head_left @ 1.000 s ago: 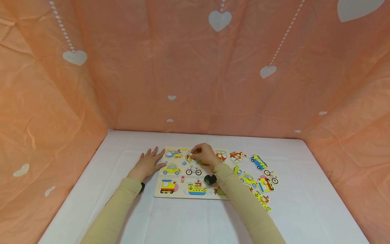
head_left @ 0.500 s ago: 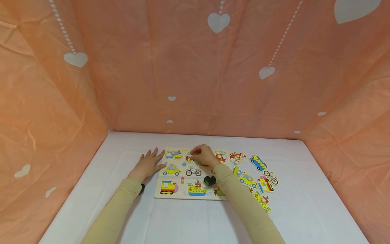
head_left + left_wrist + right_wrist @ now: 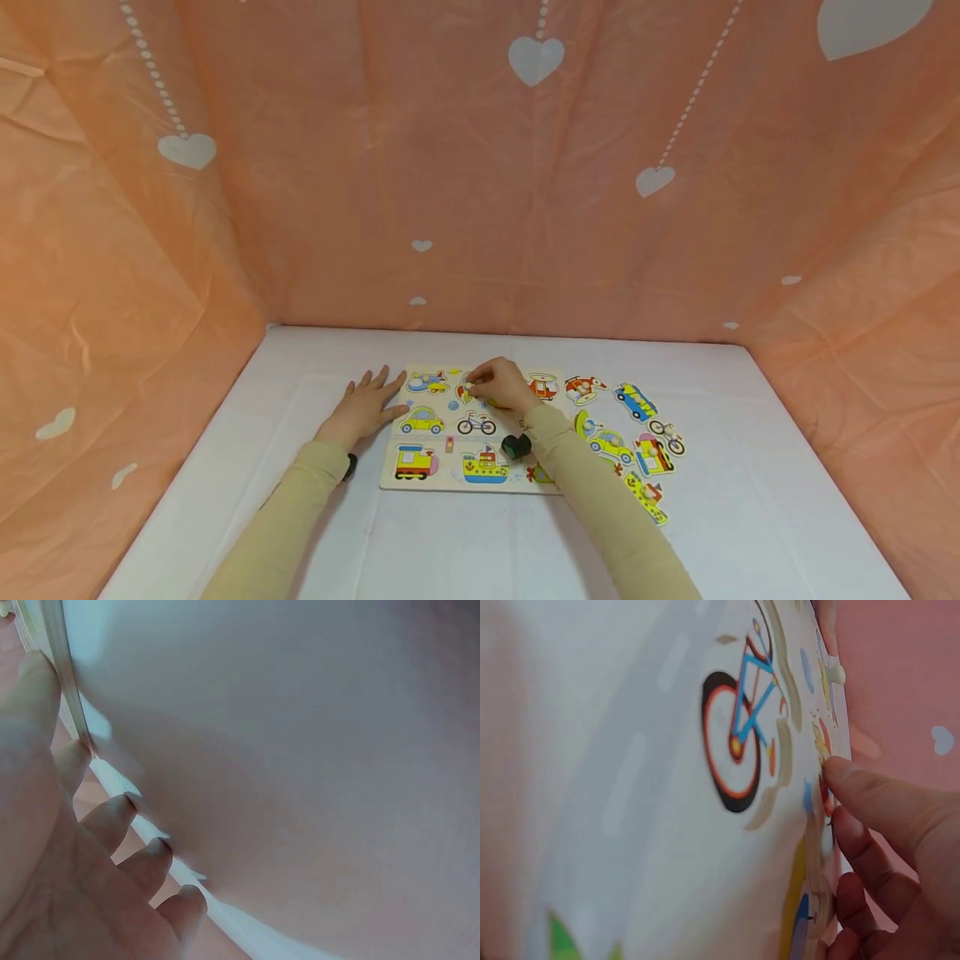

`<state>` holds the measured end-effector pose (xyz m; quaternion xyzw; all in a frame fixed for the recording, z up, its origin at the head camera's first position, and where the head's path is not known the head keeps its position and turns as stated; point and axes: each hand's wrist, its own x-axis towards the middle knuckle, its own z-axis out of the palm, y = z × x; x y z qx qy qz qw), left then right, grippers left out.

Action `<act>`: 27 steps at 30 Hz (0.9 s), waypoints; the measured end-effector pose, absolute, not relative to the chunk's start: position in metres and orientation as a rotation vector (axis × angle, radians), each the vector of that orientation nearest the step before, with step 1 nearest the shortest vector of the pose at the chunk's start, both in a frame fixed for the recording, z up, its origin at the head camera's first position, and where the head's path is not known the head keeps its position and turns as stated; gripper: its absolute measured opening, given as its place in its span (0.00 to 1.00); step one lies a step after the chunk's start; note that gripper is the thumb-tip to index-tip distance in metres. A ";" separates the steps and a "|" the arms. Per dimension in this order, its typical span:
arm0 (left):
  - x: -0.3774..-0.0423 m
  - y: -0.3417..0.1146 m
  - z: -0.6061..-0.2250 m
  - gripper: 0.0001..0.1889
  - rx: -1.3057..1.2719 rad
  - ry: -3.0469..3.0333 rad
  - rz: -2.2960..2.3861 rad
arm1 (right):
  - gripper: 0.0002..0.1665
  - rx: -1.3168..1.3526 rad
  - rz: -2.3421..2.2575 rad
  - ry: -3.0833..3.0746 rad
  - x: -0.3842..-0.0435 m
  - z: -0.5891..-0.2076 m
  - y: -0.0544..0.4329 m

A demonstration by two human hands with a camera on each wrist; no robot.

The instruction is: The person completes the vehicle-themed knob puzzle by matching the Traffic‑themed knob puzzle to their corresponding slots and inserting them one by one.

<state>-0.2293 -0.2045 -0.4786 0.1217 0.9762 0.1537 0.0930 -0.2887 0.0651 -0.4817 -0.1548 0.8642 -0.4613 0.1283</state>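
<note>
So there's a person at a white worktop point(image 3: 450, 542) with a wooden puzzle board point(image 3: 446, 477) lying flat in front of them, vehicle pictures all over it. The right hand point(image 3: 501, 385) is over the top row, thumb and fingertip closed in a pinch on a small red-and-yellow piece point(image 3: 464, 393), which is at its spot on the board just right of the plane point(image 3: 427, 382). Can't tell if it's sitting flush, the fingers cover too much of it.

The left hand point(image 3: 362, 411) has its fingers spread wide and isn't gripping anything. It just rests at the board's upper left edge, thumb and index touching the side.

Below the pinch there's a printed bicycle point(image 3: 477, 423), with a yellow car point(image 3: 422, 421) to its left and a train point(image 3: 415, 462) and a ship point(image 3: 485, 467) along the bottom row.

Loose pieces are scattered off to the right: helicopter piece point(image 3: 583, 388), blue bus piece point(image 3: 636, 402), bike piece point(image 3: 666, 437), car piece point(image 3: 611, 446), train piece point(image 3: 655, 454) and ship piece point(image 3: 647, 497). The right sleeve point(image 3: 600, 508) hides part of the board. Peachy curtain point(image 3: 465, 167) with white hearts behind it all.
</note>
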 end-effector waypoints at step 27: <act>-0.228 -0.205 -0.476 0.38 0.355 2.892 0.487 | 0.18 -0.644 -1.266 2.580 -0.265 -0.442 0.147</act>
